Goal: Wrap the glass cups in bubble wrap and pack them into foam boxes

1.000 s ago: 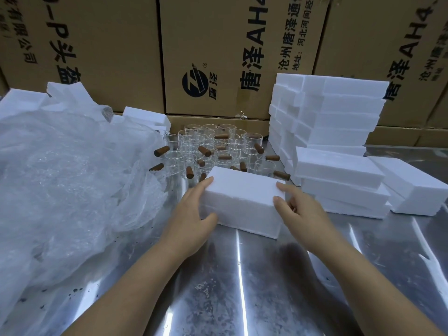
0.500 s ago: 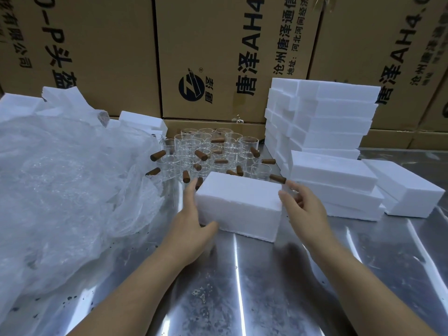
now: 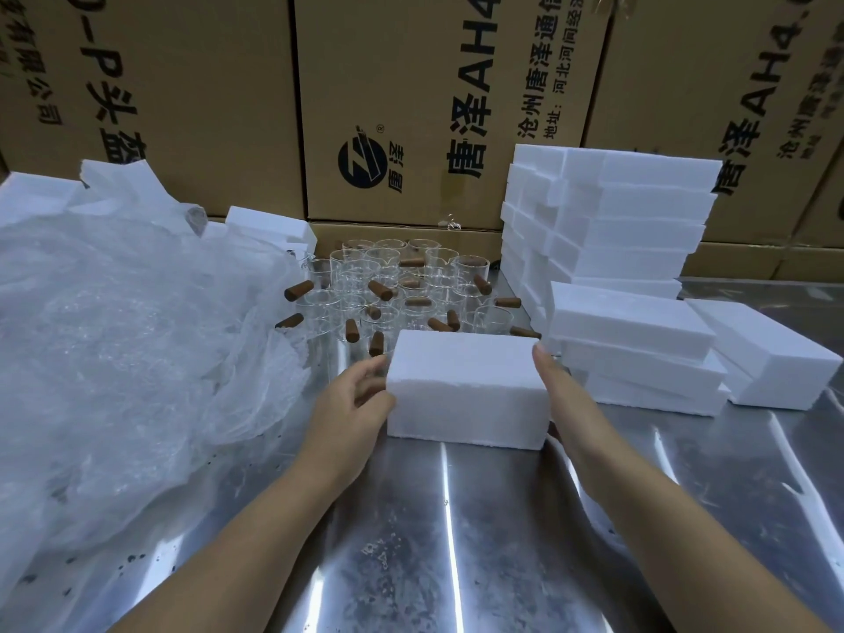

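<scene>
Bracketing the box [image 3: 466, 386] at frame centre on the table [image 3: 456, 541]: left hand [image 3: 347, 413] at its left end, fingers loosely curled, thumb touching; right hand [image 3: 564, 404] flat on right end, fingers straight, together.

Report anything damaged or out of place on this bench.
The foam piece behind the bubble wrap has a jagged, broken-looking top edge. Dark specks dot the metal table beside the wrap.
</scene>
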